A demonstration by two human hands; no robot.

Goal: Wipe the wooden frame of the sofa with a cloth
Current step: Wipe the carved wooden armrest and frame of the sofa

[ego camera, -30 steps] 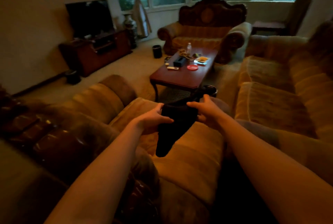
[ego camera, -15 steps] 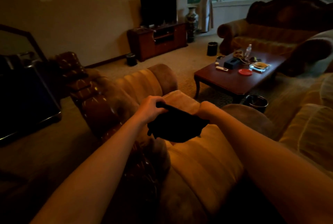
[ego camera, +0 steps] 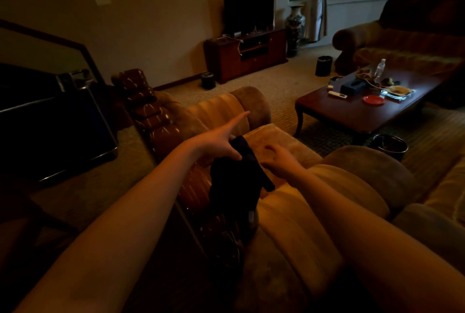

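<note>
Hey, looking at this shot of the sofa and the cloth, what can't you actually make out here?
Head view only:
- Right hand: its hold on the dark cloth is blurred, fingertips behind the fabric.
- Wooden sofa frame: lower stretch lost in shadow behind the cloth.
- Coffee table items: too small to identify.

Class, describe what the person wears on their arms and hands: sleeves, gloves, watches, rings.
Both forearms are bare as far as the picture shows: no sleeves. The left hand and right hand wear no gloves. No watch or bracelet shows at either wrist. The dim light hides any rings.
</note>
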